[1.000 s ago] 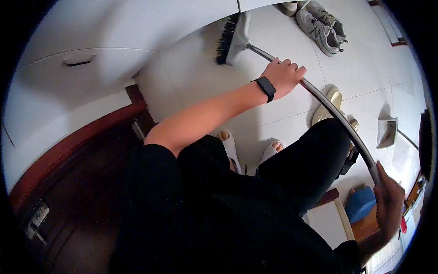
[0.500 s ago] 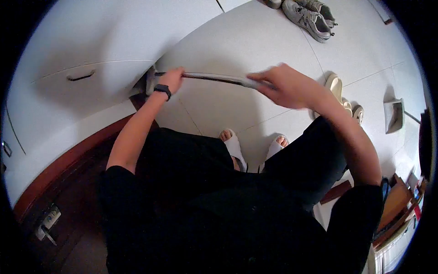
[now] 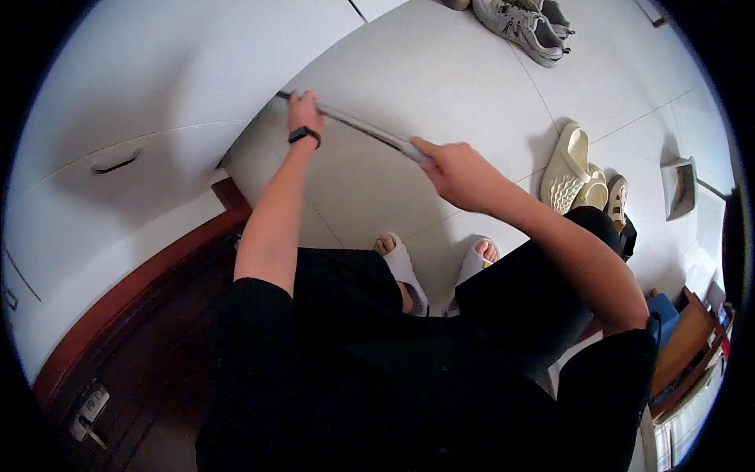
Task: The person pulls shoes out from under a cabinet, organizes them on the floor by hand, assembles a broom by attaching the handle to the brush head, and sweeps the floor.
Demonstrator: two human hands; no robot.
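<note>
Both of my hands are wrapped round the long grey handle of a broom, which slants across the view over the floor. My left hand, with a black band on its wrist, grips it toward the far end, close to the white cabinet's lower edge. Nearer the upper end, my right hand is closed on the handle with the thumb lying along it. The broom's head is hidden beyond my left hand, at or below the cabinet.
Grey sneakers stand at the top, and cream clogs lie on the tiled floor at right. Farther right is a dustpan. A dark wooden door with a lock is at lower left, its reddish frame beside the cabinet.
My left hand and the handle's far end have moved up toward the cabinet edge. My right hand has dropped slightly, so the handle slants more. The broom's head has gone out of sight.
</note>
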